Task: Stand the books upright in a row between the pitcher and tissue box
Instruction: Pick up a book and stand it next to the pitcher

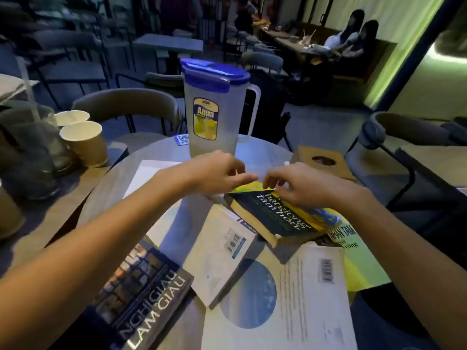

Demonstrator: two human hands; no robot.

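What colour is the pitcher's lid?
Blue, on a cloudy white pitcher; the lid shows clearly in the head view.

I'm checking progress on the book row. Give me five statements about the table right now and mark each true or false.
1. The pitcher has a blue lid. True.
2. The books are already upright in a row. False: every book in view lies flat, some overlapping.
3. The right hand rests on the dark book. True.
4. The tissue box stands left of the pitcher. False: it is to the pitcher's right.
5. The left hand grips the pitcher's handle. False: it hovers in front of the pitcher, near the dark book's far edge.
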